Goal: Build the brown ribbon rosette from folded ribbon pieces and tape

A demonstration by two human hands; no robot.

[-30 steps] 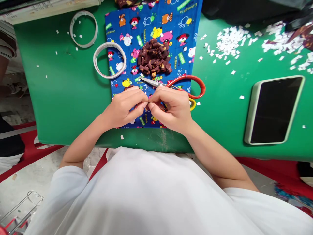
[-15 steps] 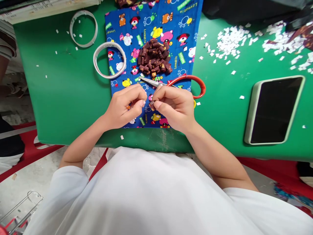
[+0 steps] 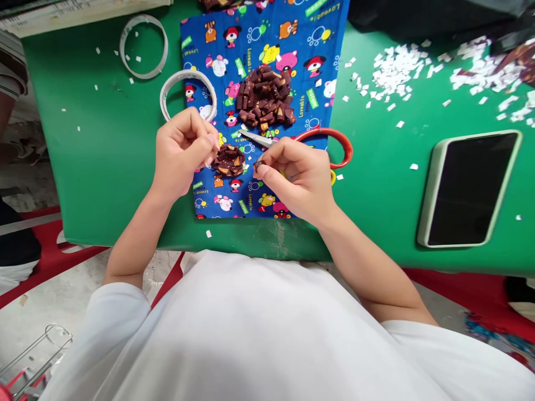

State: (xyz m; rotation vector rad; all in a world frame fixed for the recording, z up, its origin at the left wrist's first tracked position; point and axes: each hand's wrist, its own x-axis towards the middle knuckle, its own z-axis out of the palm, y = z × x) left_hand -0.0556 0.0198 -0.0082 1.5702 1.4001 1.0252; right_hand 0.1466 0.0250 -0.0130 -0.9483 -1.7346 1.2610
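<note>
My right hand (image 3: 298, 178) pinches a small brown folded piece (image 3: 258, 165) between thumb and forefinger, just right of a brown rosette of such pieces (image 3: 228, 160) lying on the blue cartoon-print cloth (image 3: 267, 33). My left hand (image 3: 181, 147) is curled with its fingertips pressed together beside the rosette's left edge; what it holds I cannot make out. A heap of loose brown pieces (image 3: 264, 100) sits further back on the cloth. Scissors with orange handles (image 3: 321, 136) lie behind my right hand.
Two rolls of white tape (image 3: 184, 92) (image 3: 144, 47) lie on the green table (image 3: 104, 139) at the left. A phone (image 3: 470, 186) rests face up at the right. White paper scraps (image 3: 393, 69) are scattered at the back right. Another person's sleeve shows at the far left edge.
My hands have separated. The left hand moved up and left toward the nearer tape roll, uncovering the brown rosette. The right hand stayed about where it was, still pinching the small piece.
</note>
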